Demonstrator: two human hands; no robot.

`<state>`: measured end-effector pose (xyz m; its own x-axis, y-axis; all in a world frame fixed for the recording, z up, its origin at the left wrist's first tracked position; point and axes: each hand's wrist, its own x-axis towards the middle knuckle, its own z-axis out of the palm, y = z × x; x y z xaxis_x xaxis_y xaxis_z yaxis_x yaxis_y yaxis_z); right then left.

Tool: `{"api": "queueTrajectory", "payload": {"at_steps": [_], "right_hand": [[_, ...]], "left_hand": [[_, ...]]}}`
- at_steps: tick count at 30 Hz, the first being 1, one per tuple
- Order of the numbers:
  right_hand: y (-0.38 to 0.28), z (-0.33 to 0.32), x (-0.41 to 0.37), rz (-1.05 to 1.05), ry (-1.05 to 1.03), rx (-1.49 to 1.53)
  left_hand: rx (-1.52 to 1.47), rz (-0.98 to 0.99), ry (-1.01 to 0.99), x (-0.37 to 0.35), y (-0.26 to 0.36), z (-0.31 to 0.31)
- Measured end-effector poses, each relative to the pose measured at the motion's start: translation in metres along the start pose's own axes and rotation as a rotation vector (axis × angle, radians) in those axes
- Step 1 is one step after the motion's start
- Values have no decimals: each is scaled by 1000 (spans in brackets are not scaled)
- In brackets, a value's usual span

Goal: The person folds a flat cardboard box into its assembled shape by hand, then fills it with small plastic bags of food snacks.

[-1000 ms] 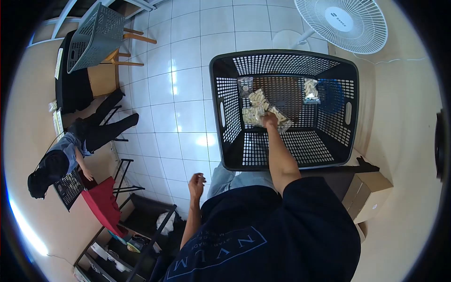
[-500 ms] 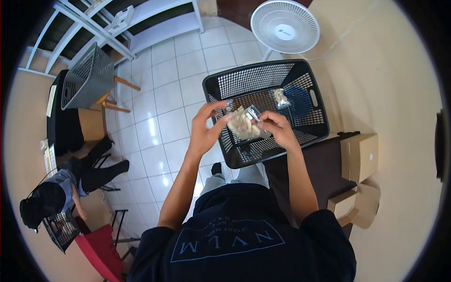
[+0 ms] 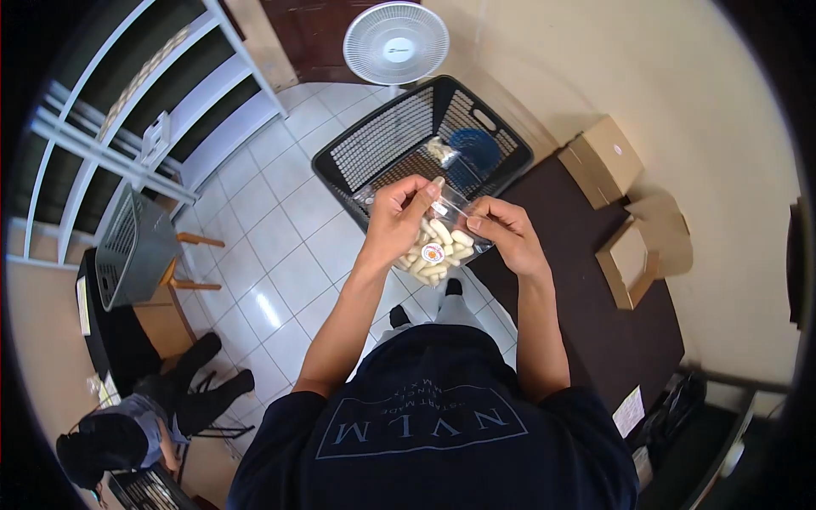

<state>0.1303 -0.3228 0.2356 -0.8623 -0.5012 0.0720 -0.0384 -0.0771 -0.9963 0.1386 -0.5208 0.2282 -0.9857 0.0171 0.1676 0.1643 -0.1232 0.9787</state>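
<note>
A clear plastic bag [image 3: 438,242] of pale, finger-shaped pieces hangs in front of my body, with a round white and orange sticker on it. My left hand [image 3: 399,223] is closed on the bag's upper left corner, thumb and fingers pinching it. On the other side, my right hand [image 3: 507,236] pinches the upper right edge. The bag's top is stretched between both hands. Just beyond them stands a dark plastic basket [image 3: 365,140], its near side partly hidden by my hands. Inside it lie another small bag [image 3: 440,151] of pale pieces and a round blue thing [image 3: 473,155].
A white fan [image 3: 397,44] stands behind the basket. On the right, a dark-covered table [image 3: 561,246] bears a closed cardboard box [image 3: 602,161] and an opened one [image 3: 629,263]. A grey basket [image 3: 140,246] and a seated person [image 3: 127,433] are on the left.
Both hands have brought the bag out of the basket and nearer to my body. Its sticker now faces up. The view has turned right, showing more of the table.
</note>
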Motion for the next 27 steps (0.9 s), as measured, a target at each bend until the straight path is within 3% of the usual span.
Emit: {"api": "queueTrajectory", "payload": {"at_steps": [9, 12, 14, 16, 20, 21, 27], "right_hand": [[-26, -63, -103, -114, 188, -7], [-14, -119, -158, -319, 398, 254], [-12, -144, -190, -314, 491, 251], [-17, -144, -202, -184, 719, 160], [3, -167, -219, -171, 654, 118], [-1, -167, -222, -200, 692, 234], [-14, -209, -277, -233, 1088, -67]], "left_hand": [[-87, -95, -39, -11, -12, 101], [-192, -86, 176, 5, -28, 130], [-141, -23, 186, 10, -24, 161], [-57, 50, 118, 11, -26, 207], [66, 125, 74, -7, -17, 314], [18, 157, 52, -11, -18, 338], [88, 160, -80, -33, -37, 441]]}}
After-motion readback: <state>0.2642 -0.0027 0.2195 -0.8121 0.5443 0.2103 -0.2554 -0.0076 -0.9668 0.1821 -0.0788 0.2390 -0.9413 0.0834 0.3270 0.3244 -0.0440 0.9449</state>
